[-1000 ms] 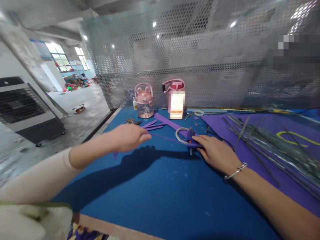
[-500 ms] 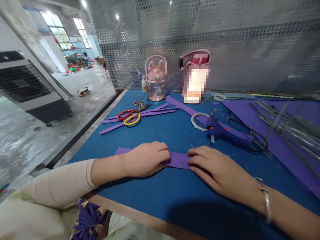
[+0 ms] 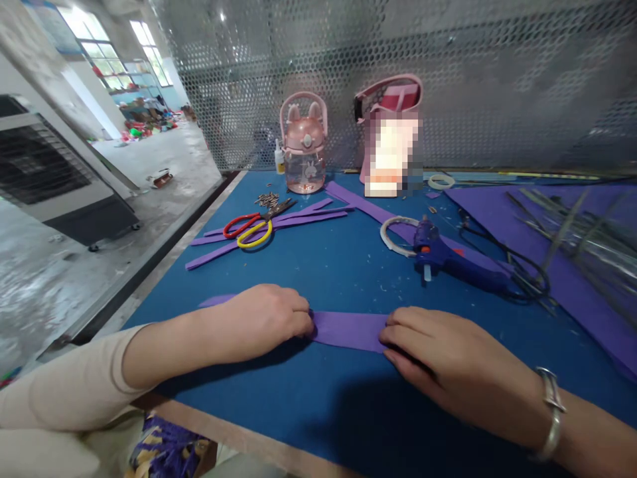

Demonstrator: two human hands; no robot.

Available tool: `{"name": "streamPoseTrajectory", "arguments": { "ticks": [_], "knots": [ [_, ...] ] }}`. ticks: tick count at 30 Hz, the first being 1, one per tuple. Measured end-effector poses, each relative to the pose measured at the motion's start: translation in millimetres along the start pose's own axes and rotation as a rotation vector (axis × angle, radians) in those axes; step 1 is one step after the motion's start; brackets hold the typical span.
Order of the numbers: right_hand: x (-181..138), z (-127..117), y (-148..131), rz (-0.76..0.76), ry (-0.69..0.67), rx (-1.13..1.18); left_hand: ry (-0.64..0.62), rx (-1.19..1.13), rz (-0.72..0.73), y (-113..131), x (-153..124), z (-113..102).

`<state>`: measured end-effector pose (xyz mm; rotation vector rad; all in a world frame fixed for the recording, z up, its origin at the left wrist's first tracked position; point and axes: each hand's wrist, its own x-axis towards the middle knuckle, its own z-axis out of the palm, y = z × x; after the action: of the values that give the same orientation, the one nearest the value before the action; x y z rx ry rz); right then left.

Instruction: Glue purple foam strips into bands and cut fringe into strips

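A purple foam strip lies flat on the blue table mat near the front edge. My left hand rests on its left part with the fingers curled down onto it. My right hand presses its right end, fingers bent over the strip. The strip's middle shows between the two hands. A blue glue gun lies just beyond my right hand, its cord trailing right.
Red-and-yellow scissors lie on several thin purple strips at the left. Two pink bottles stand at the back by the perforated metal screen. A white tape ring, a large purple sheet and metal wires lie to the right.
Both hands came back from the far side of the table to the front edge and settled on the purple strip. Since half a second ago they have slid apart along it.
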<state>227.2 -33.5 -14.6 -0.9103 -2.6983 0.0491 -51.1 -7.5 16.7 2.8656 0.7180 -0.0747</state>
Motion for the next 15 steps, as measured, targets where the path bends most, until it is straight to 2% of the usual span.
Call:
{"name": "streamPoseTrajectory", "arguments": {
  "ticks": [3, 5, 8, 11, 13, 15],
  "knots": [
    [-2, -3, -5, -0.013, 0.021, 0.025, -0.062, -0.014, -0.065, 2, -7, -8],
    [-3, -4, -6, 0.021, -0.006, 0.072, -0.083, 0.014, -0.161, 4, -9, -8],
    [-4, -3, -6, 0.06, -0.042, 0.122, -0.003, 0.16, -0.264, 9, -2, 2],
    [-4, 1, -7, 0.067, -0.031, 0.127, 0.114, 0.245, -0.129, 15, 12, 16],
    [-2, 4, -8, 0.067, 0.041, 0.086, 0.146, 0.243, -0.015, 18, 20, 23],
    [0, 7, -9, 0.071, 0.141, 0.011, 0.153, 0.256, 0.019, 21, 23, 27]
  ]
}}
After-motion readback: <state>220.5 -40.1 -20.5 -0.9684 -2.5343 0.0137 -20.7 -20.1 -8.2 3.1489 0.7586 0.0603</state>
